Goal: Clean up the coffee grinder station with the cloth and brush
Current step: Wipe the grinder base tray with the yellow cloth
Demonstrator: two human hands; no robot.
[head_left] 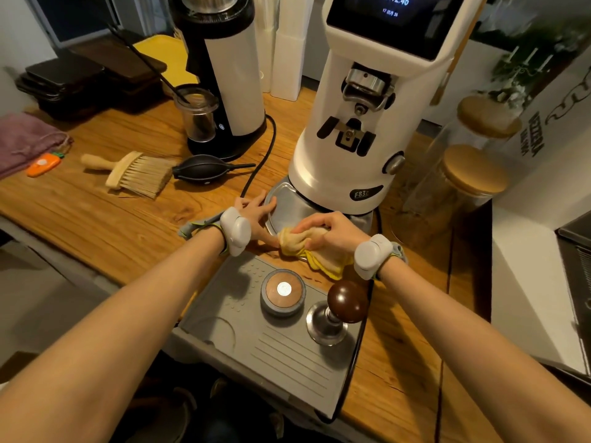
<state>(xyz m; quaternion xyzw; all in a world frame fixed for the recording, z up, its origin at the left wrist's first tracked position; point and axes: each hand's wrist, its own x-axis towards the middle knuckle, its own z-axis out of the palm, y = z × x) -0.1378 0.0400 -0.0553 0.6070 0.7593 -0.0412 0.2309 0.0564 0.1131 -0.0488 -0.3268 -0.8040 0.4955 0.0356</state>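
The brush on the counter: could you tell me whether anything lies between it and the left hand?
Nothing visible does. The brush lies alone on bare wood, up-left of the left hand; the black air blower sits beside its bristles, off the direct path.

Wooden counter, warm brown with visible grain, runs across the view under warm indoor light. Pale wall at far left. Dark stacked trays and a yellow tray sit at the counter's back left. White cabinet on the right. Green plant at upper right.
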